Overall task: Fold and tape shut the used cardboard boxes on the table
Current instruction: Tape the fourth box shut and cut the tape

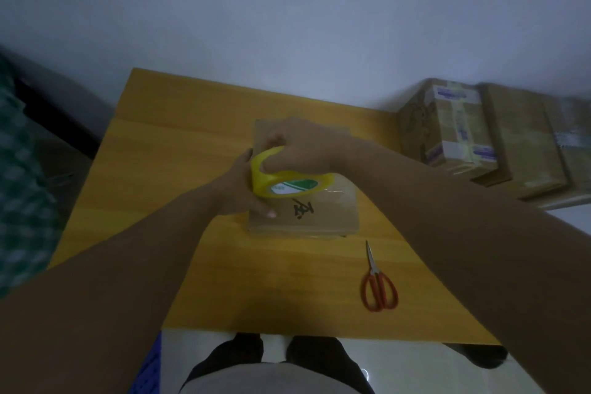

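**Spotter:** Where's the work right now?

**Operator:** I see one flat cardboard box (319, 211) lying shut in the middle of the yellow tabletop (160, 169), with a black mark on its lid. The yellow tape roll (281, 174) stands on edge on the lid's left part.

**Spotter:** And the hands?

**Operator:** My right hand (300, 147) grips the roll from above, fingers curled round its rim and into the core. My left hand (240, 189) sits against the box's left edge, beside the roll, thumb pressed flat on the lid. Its other fingers are hidden, so I can't tell whether they clasp anything.

**Spotter:** Is this the taping step?

**Operator:** I'd judge so. A glossy band seems to run across the lid to the right of the roll, though it's too dim to be sure. To do it well I'd hold the lid down with the left thumb, draw the roll low and straight so the strip lies flat without wrinkles, then carry it over the edge before cutting. The red-handled scissors (379, 285) lie near, on the tabletop to the right.

**Spotter:** Anything inside the box?

**Operator:** It's closed — I can't see. The taped boxes (454, 125) stacked off to the right, beyond the tabletop, are sealed too, so their contents are hidden.
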